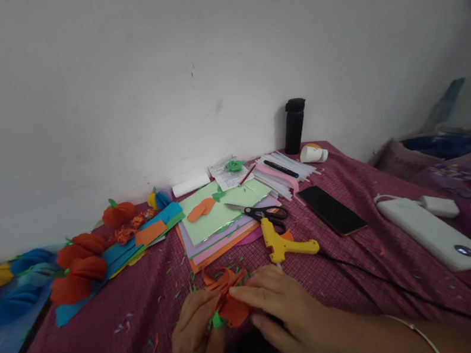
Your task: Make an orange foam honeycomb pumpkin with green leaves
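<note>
Low at the front of the table, an orange paper pumpkin (234,311) with a bright green paper piece (217,320) is held between both my hands. My left hand (196,338) closes on its left side, the fingertips pressed to the paper. From the right, my right hand (287,311) grips the other side, index finger lying across the top and thumb below. Orange paper scraps (222,279) lie just beyond the fingers. A yellow glue gun (283,245) rests just past my right hand, beside black-handled scissors (264,212).
Coloured paper sheets (207,220) are stacked mid-table. Finished paper pumpkins (78,279) crowd the left. A phone (330,209), white power bank (437,233) and glue gun cord (398,288) lie right. A black bottle (294,125) stands by the wall, near glue sticks (275,185).
</note>
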Available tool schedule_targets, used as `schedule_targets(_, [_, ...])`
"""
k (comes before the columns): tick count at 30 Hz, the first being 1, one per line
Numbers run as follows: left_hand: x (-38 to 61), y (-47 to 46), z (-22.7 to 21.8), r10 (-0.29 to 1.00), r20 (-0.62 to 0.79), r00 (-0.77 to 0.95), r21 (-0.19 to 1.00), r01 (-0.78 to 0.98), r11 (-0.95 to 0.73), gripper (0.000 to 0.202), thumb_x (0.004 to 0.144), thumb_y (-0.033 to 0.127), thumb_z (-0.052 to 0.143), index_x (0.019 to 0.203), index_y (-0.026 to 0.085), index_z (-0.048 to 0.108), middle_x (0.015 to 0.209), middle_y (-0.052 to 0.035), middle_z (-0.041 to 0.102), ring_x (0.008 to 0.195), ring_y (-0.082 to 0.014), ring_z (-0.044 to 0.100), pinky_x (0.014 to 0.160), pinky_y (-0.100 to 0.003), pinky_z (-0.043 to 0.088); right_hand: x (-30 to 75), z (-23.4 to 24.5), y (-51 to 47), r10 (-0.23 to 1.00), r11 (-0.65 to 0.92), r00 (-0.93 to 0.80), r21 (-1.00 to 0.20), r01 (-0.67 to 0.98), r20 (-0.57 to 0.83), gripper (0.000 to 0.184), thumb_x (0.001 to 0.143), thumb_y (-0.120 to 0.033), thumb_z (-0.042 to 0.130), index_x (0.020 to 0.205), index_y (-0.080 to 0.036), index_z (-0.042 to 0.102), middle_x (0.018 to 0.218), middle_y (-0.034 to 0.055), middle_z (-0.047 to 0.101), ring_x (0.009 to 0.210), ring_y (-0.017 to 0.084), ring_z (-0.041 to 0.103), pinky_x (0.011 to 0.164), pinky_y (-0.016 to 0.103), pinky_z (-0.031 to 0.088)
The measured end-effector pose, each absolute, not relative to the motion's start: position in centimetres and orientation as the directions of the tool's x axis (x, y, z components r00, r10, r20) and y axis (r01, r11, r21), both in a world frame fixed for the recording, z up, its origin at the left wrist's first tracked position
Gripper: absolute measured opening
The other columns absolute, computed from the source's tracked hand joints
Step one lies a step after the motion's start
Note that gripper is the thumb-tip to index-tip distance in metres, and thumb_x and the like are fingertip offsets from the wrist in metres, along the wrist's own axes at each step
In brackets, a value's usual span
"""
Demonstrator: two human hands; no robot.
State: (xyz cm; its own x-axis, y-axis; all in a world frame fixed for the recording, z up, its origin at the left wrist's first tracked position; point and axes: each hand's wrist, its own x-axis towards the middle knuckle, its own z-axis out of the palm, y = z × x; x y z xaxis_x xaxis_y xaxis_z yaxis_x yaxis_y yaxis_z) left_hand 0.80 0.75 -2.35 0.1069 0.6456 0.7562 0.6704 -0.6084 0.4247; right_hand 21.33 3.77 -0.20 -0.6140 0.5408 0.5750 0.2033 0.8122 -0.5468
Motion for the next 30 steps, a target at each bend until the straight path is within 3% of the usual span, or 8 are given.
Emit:
schedule_targets(7, [1.2, 0.5, -2.4, 0.675, 0.736, 0.055, 0.490, 0.644, -0.588, 0.018, 0.081, 0.008, 0.056, 0.085, 0.020, 0.070, 0.083, -0.0043, 0.072, 0.072, -0.0155, 0.072, 0.063, -0.021, 0.058, 21.4, -0.1, 3.9, 0.487, 0.859, -0.632, -0.462, 0.221, 0.603, 0.050, 0.088, -0.008, 0.047, 0.138, -0.017, 0.042, 0.110, 0.0101, 0.064, 0.096, 0.021, 0.054, 0.085, 0.040, 0.045])
schedule_targets(12, [1.2, 0.3, -2.8, 0.700, 0.714, 0.026, 0.531, 0.631, -0.565, 0.020, 0.081, 0.009, 0.059, 0.088, 0.023, 0.072, 0.085, -0.0034, 0.074, 0.075, -0.0152, 0.072, 0.065, -0.021, 0.059, 21.4, -0.2, 3.7, 0.529, 0.831, -0.587, -0.515, 0.212, 0.612, 0.051, 0.086, -0.011, 0.049, 0.136, -0.015, 0.040, 0.115, 0.0120, 0.062, 0.102, 0.022, 0.054, 0.090, 0.040, 0.045])
schedule_targets(14, [1.3, 0.2, -2.9, 0.735, 0.678, -0.002, 0.588, 0.603, -0.540, 0.022, 0.080, 0.009, 0.061, 0.091, 0.024, 0.073, 0.088, -0.0035, 0.075, 0.078, -0.0160, 0.072, 0.068, -0.022, 0.059, 21.5, 0.0, 3.6, 0.517, 0.837, -0.579, -0.516, 0.185, 0.631, 0.042, 0.086, -0.010, 0.050, 0.127, -0.015, 0.046, 0.113, 0.0108, 0.063, 0.101, 0.021, 0.054, 0.089, 0.039, 0.044])
schedule_targets(18, [1.5, 0.1, -2.9, 0.840, 0.541, -0.048, 0.765, 0.442, -0.468, 0.028, 0.081, 0.013, 0.065, 0.102, 0.027, 0.075, 0.096, -0.0039, 0.077, 0.080, -0.0176, 0.071, 0.068, -0.024, 0.059, 21.3, 0.2, 3.5, 0.437, 0.890, -0.648, -0.406, 0.210, 0.624, 0.028, 0.088, -0.008, 0.048, 0.112, -0.018, 0.059, 0.104, 0.0072, 0.064, 0.094, 0.020, 0.054, 0.083, 0.036, 0.042])
schedule_targets(23, [1.6, 0.0, -2.7, 0.917, 0.374, -0.137, 0.905, 0.270, -0.329, 0.027, 0.074, 0.019, 0.073, 0.098, 0.029, 0.078, 0.091, -0.0009, 0.078, 0.076, -0.0179, 0.071, 0.071, -0.026, 0.059, 20.8, 0.1, 3.1, 0.447, 0.893, -0.658, -0.343, 0.291, 0.606, 0.029, 0.091, -0.011, 0.049, 0.117, -0.017, 0.061, 0.104, 0.0068, 0.067, 0.090, 0.019, 0.053, 0.080, 0.037, 0.039])
schedule_targets(27, [1.4, 0.1, -2.7, 0.937, 0.307, -0.169, 0.935, 0.238, -0.264, 0.028, 0.075, 0.019, 0.073, 0.100, 0.029, 0.078, 0.095, -0.0014, 0.079, 0.080, -0.0194, 0.072, 0.069, -0.026, 0.059, 21.1, 0.6, 3.3, 0.439, 0.895, -0.663, -0.362, 0.262, 0.606, 0.031, 0.091, -0.009, 0.050, 0.121, -0.013, 0.057, 0.114, 0.0079, 0.067, 0.095, 0.019, 0.053, 0.083, 0.037, 0.040])
schedule_targets(30, [1.1, 0.2, -3.0, 0.923, 0.343, -0.174, 0.914, 0.290, -0.285, 0.021, 0.076, 0.019, 0.071, 0.094, 0.028, 0.079, 0.084, -0.0002, 0.078, 0.073, -0.0184, 0.071, 0.067, -0.026, 0.059, 21.5, 0.9, 3.7, 0.447, 0.883, -0.643, -0.423, 0.205, 0.621, 0.031, 0.089, -0.007, 0.050, 0.119, -0.013, 0.058, 0.112, 0.0084, 0.066, 0.095, 0.019, 0.054, 0.082, 0.037, 0.040])
